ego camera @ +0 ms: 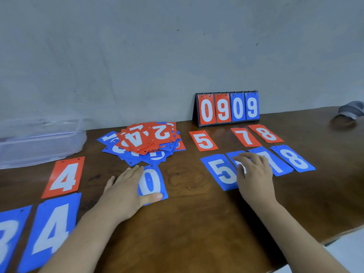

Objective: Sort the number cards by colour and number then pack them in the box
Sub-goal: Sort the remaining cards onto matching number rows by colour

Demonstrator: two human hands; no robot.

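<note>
Leftward of the left hand (128, 192) lie three cards: a blue 3 (7, 239) cut by the frame edge, a blue 4 (51, 229) beside it and a red 4 (65, 177) just beyond that. Farther beyond them the clear box (39, 142) sits against the wall. This hand is flat on the desk (187, 223), fingers straight and together, thumb pressed on the lower end of a blue 0 (150, 184) at its thumb side. Just past its fingertips is one mixed red and blue pile (145, 140), too overlapped to count. Bare wood runs between the two hands and back toward the person. The right hand (254, 174) is arched, fingertips on a blue card (232, 155) whose number it hides; whether it pinches the card I cannot tell. A blue 5 (220, 172) lies at its thumb side. On its outer side are a blue 7 (275, 164) and a blue 8 (293, 158), edges overlapping. Beyond its fingers lie a red 5 (203, 140), a red 7 (246, 136) and a red 8 (266, 133). Behind them a flip scoreboard (227, 109) shows two red and two blue panels. The desk's edge cuts diagonally past the right forearm.
</note>
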